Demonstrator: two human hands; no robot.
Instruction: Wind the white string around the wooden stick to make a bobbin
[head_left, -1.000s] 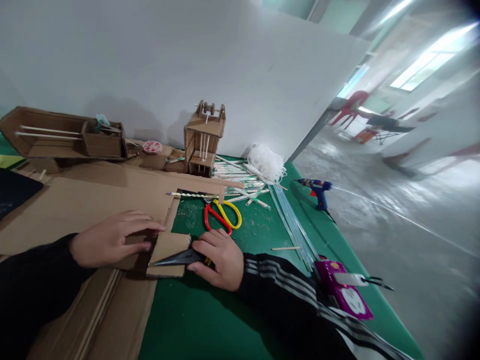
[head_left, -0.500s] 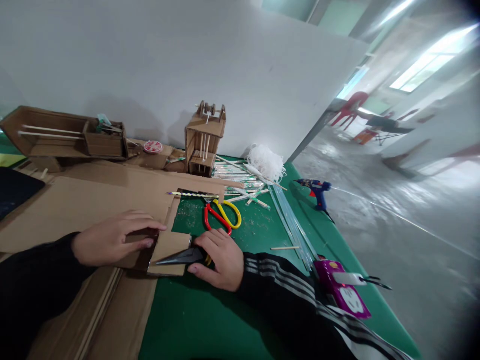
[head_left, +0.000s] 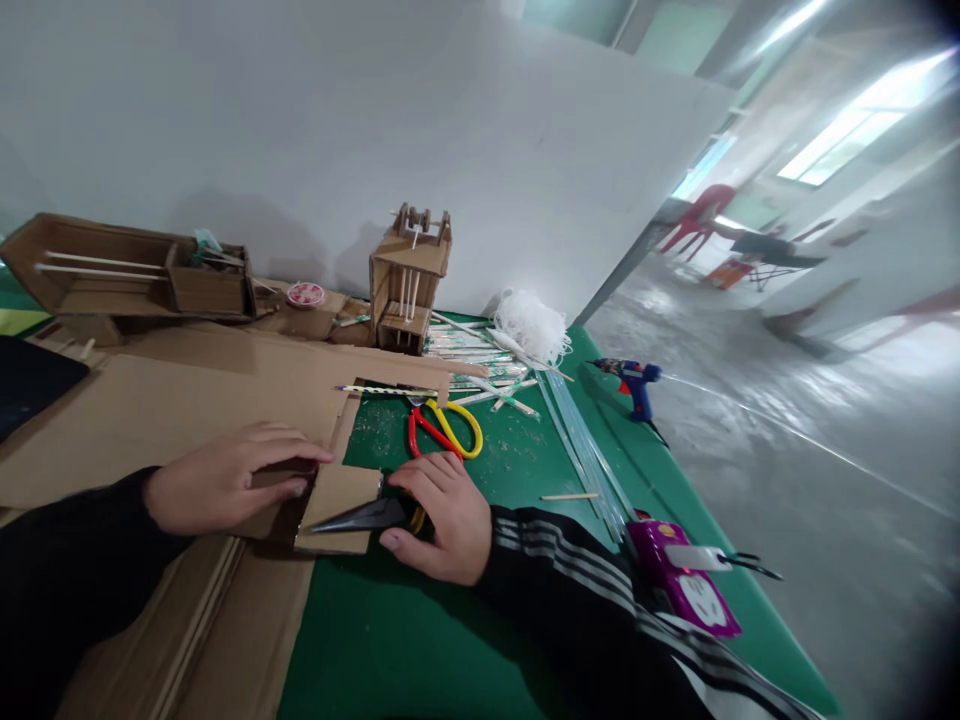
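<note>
My left hand [head_left: 225,478] lies flat on a big brown cardboard sheet [head_left: 150,420], fingers stretched out, pressing it down beside a cut. My right hand [head_left: 442,515] is closed round the handles of dark-bladed scissors [head_left: 360,515]. The blades point left across a small flap of the cardboard [head_left: 341,490] between my two hands. A second pair of scissors [head_left: 442,430], with red and yellow handles, lies on the green table [head_left: 420,640] just beyond my right hand.
A cardboard tower model [head_left: 409,280] and a long cardboard box [head_left: 127,270] stand near the white wall. Sticks and straws [head_left: 487,375], a white fluffy bundle [head_left: 532,325], a blue glue gun [head_left: 634,380] and a purple object [head_left: 686,585] lie to the right, by the table edge.
My right hand has crept slightly forward on the scissors. The left hand and the cardboard have stayed put.
</note>
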